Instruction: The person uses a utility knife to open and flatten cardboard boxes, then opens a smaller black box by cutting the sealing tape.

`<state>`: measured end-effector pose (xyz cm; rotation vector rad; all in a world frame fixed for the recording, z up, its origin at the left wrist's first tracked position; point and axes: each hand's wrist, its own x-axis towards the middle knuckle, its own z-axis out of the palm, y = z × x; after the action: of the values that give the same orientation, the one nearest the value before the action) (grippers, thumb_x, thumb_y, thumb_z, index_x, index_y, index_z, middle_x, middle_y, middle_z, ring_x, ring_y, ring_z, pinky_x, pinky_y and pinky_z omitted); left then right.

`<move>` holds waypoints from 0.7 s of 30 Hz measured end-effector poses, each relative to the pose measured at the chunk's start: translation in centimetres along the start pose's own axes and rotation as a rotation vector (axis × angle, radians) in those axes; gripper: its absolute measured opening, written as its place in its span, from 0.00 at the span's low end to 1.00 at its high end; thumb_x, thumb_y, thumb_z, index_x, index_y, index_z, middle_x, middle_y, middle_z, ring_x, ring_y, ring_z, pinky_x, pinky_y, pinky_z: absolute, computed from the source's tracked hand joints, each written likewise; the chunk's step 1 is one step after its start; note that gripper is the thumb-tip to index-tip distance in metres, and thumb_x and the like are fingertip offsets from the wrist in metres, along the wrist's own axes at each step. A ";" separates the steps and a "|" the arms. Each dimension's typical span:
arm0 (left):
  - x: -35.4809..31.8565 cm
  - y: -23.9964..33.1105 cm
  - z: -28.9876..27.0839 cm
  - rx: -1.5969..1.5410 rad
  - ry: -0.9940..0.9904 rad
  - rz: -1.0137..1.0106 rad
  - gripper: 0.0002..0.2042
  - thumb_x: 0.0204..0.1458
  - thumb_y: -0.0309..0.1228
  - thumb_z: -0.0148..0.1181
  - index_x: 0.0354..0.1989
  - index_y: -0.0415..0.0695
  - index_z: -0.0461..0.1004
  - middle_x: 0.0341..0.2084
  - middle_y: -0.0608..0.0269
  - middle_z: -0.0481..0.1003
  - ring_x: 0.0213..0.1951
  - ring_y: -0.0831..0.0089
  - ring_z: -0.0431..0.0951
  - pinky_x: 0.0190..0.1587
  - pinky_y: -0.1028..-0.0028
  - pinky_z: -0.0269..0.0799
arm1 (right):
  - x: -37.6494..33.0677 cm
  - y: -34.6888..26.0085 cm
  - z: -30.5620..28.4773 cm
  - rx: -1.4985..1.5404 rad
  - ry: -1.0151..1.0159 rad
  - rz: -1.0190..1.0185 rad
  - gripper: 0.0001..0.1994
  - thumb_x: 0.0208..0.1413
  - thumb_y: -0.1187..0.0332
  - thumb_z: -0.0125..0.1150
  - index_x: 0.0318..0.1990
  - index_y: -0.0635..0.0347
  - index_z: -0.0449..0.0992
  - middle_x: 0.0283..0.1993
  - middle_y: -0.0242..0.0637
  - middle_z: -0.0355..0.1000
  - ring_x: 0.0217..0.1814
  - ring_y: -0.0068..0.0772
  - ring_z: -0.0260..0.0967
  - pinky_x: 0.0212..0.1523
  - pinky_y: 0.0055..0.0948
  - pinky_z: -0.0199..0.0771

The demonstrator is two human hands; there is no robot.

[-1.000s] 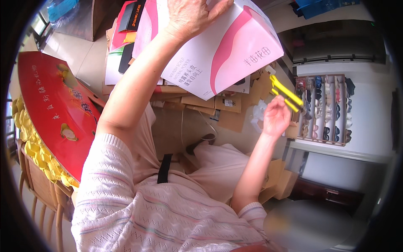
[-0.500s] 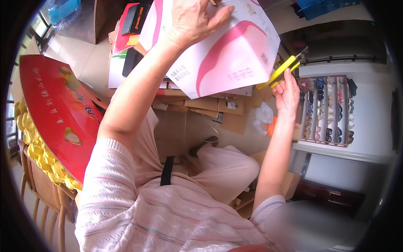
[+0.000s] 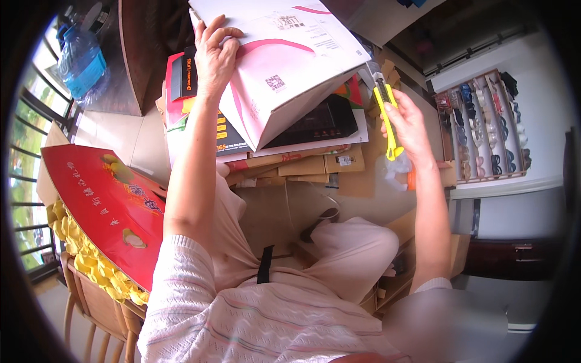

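A white cardboard box (image 3: pixel 315 60) with pink curved bands is tilted over a pile of flat boxes. My left hand (image 3: pixel 216 57) grips its left edge, fingers bent over the upper face. My right hand (image 3: pixel 408 121) is closed round a yellow utility knife (image 3: pixel 389 118), held just off the box's right corner. The knife's metal tip points up and away from me, close to that corner. Under the box lie a black printed package (image 3: pixel 321 124) and several folded brown cartons (image 3: pixel 302 164). The box's underside is hidden.
A red printed board (image 3: pixel 109 212) with yellow ruffled trim leans by a wooden chair (image 3: pixel 97 290) on the left. A large plastic bottle (image 3: pixel 82 60) stands at far left. A shoe rack (image 3: pixel 484 130) is at right, with a white plastic bag (image 3: pixel 396 172) nearer.
The box has been turned and tilted, showing other faces. My left hand has moved left along it. The knife has swung more upright in my right hand, and the view has shifted.
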<state>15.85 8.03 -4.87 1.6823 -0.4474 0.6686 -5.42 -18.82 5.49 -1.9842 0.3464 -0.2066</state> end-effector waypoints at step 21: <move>0.1 -1.2 -0.1 -0.165 -0.050 0.019 0.10 0.52 0.28 0.48 0.32 0.46 0.78 0.53 0.61 0.64 0.61 0.62 0.51 0.64 0.69 0.41 | 4.1 -5.8 2.0 -1.233 -0.200 -0.867 0.17 0.46 0.71 0.57 0.47 0.44 0.72 0.33 0.30 0.69 0.37 0.32 0.66 0.39 0.30 0.65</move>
<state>16.69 8.39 -5.67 1.5432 -0.5401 0.5884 -0.13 -16.21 9.86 -3.2386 -0.7426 -0.3848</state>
